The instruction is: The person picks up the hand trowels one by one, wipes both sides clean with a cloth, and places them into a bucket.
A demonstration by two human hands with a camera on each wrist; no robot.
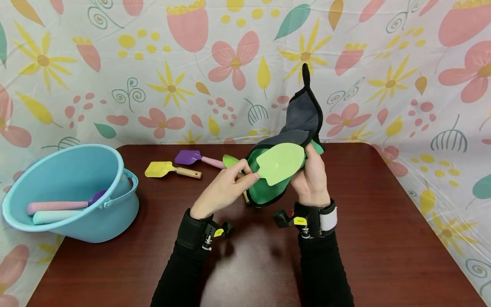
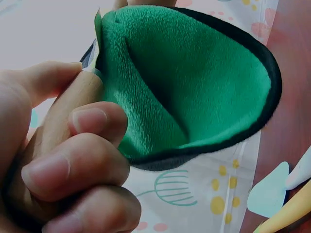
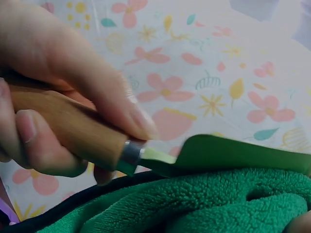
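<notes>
A small spade with a light green blade (image 1: 281,162) and a wooden handle lies against a cloth (image 1: 301,121) that is green plush inside, grey outside and edged in black. My left hand (image 1: 234,181) grips the spade's handle (image 2: 73,107) just behind the metal collar, fingers (image 2: 77,160) curled round it. My right hand (image 1: 312,179) holds the cloth up from behind, above the table, its fingertips hidden by the fabric. In the right wrist view the blade (image 3: 233,153) rests on the green plush (image 3: 204,204), with the handle (image 3: 73,128) held in fingers.
A light blue bucket (image 1: 107,219) leans at the table's left edge with a pink-handled tool (image 1: 57,206) and a pale teal one (image 1: 50,216) inside. A yellow spade (image 1: 161,169) and a purple spade (image 1: 189,157) lie on the dark wooden table (image 1: 383,221). A floral sheet hangs behind.
</notes>
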